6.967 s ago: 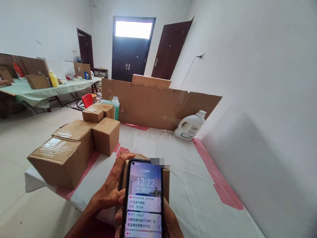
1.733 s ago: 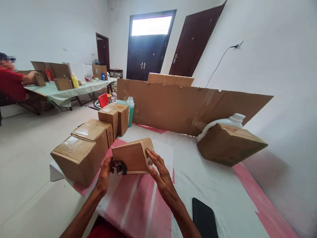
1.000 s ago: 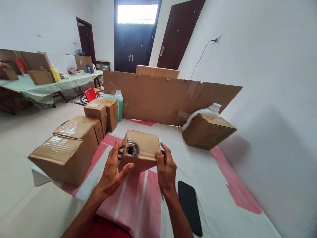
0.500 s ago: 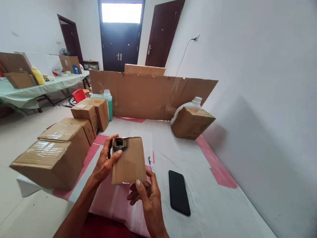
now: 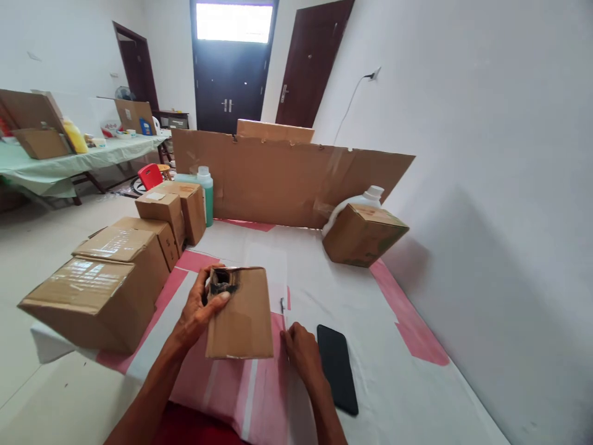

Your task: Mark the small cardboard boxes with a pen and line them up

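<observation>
My left hand (image 5: 198, 310) grips a small cardboard box (image 5: 241, 315) by its left edge and holds it tilted above the table, thumb beside a dark scribbled patch at its top corner. To the right of the box, my right hand (image 5: 300, 351) rests on the white table cover (image 5: 370, 346). Its fingers are curled on a thin pen (image 5: 281, 307) that lies there. A black phone (image 5: 337, 367) lies face down just right of that hand.
Several taped cardboard boxes (image 5: 99, 290) stand along the table's left edge beside a green bottle (image 5: 206, 193). A cardboard sheet (image 5: 287, 179) stands across the back. One box (image 5: 364, 233) leans against a white jug (image 5: 370, 196) near the wall. Another table (image 5: 69, 164) stands far left.
My right hand has let go of the box's underside and dropped to the table by the pen. The left hand alone keeps the box. Earlier the right hand held the phone, which lies on the table now.
</observation>
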### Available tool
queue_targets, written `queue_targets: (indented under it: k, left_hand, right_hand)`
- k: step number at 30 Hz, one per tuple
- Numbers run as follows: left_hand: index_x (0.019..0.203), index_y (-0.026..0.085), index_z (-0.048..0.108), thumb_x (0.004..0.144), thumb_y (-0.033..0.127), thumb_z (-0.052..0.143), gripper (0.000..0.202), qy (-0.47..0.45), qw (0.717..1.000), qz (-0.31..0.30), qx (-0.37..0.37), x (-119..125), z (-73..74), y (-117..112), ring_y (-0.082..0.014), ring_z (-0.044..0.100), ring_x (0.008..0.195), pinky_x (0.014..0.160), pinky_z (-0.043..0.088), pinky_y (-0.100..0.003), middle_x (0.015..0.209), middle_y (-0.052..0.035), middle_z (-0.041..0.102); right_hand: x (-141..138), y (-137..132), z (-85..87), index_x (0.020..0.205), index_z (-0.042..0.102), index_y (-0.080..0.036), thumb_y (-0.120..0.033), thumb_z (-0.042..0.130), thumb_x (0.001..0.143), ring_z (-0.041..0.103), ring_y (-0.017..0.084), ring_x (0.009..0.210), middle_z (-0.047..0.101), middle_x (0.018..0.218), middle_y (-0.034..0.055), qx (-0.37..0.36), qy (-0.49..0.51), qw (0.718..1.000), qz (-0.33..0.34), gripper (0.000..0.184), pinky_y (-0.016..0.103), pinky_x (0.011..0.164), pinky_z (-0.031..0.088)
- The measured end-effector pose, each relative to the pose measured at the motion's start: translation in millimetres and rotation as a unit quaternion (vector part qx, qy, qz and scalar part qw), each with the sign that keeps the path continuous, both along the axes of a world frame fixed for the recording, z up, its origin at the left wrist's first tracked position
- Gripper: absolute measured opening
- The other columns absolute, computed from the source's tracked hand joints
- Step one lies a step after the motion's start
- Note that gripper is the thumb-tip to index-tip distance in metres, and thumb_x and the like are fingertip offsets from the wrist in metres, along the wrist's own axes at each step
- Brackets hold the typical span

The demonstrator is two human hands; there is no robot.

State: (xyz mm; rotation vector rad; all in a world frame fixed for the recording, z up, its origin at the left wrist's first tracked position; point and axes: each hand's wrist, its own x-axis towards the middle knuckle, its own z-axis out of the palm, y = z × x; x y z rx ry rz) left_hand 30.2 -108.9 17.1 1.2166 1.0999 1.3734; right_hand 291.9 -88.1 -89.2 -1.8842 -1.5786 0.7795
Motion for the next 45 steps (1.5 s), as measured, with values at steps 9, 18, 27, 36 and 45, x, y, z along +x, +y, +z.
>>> queue_targets:
  k: [9,18,27,36,45]
  left_hand:
    - [0.135,0.025,0.049,0.086,0.047,0.073,0.058,0.051,0.998,-0.032,0.032,2,3.0,-5,-0.0288,0.061,0.121,0.099,0.049,-0.037,0.127,-0.0076,0.065]
    - [0.14,0.028,0.047,0.081,0.041,0.081,0.069,0.093,0.994,-0.041,0.031,3,5.0,-12,-0.0301,0.061,0.121,0.105,0.046,-0.042,0.13,-0.0082,0.064]
    - [0.139,0.028,0.047,0.081,0.037,0.081,0.068,0.111,0.992,-0.044,0.047,9,5.0,-12,-0.0287,0.058,0.125,0.108,0.043,-0.041,0.134,-0.008,0.061]
    - [0.141,0.03,0.046,0.082,0.04,0.08,0.069,0.118,0.992,-0.04,0.031,9,7.3,-15,-0.0289,0.062,0.12,0.104,0.048,-0.041,0.13,-0.0072,0.064]
    - [0.144,0.027,0.047,0.079,0.052,0.08,0.078,0.129,0.991,-0.016,0.016,6,3.8,-11,-0.0304,0.065,0.116,0.094,0.054,-0.037,0.13,-0.0104,0.065]
  right_hand:
    - [-15,-11,134.9,0.09,0.062,-0.024,-0.042,0.078,0.084,0.071,0.017,0.067,0.072,0.086,-0.0009,0.215,0.524,0.824,-0.019,0.025,0.024,0.05,0.05]
    - [-73,-35,145.9,0.094,0.07,-0.022,-0.04,0.066,0.098,0.07,0.014,0.063,0.074,0.078,0.0009,0.229,0.376,0.891,0.115,0.019,0.027,0.064,0.06]
    - [-62,-29,144.5,0.092,0.068,-0.021,-0.043,0.065,0.098,0.069,0.013,0.059,0.073,0.08,0.001,0.243,0.327,0.91,0.076,0.023,0.025,0.059,0.059]
    - [-48,-24,154.6,0.098,0.065,-0.023,-0.041,0.067,0.097,0.072,0.015,0.073,0.074,0.101,0.0033,0.329,0.381,0.864,0.007,0.018,0.028,0.065,0.059]
    - [12,-4,60.9,0.061,0.055,-0.024,-0.048,0.065,0.091,0.059,0.016,0.052,0.061,0.055,-0.0016,0.119,0.058,0.991,0.001,0.039,0.03,0.055,0.041]
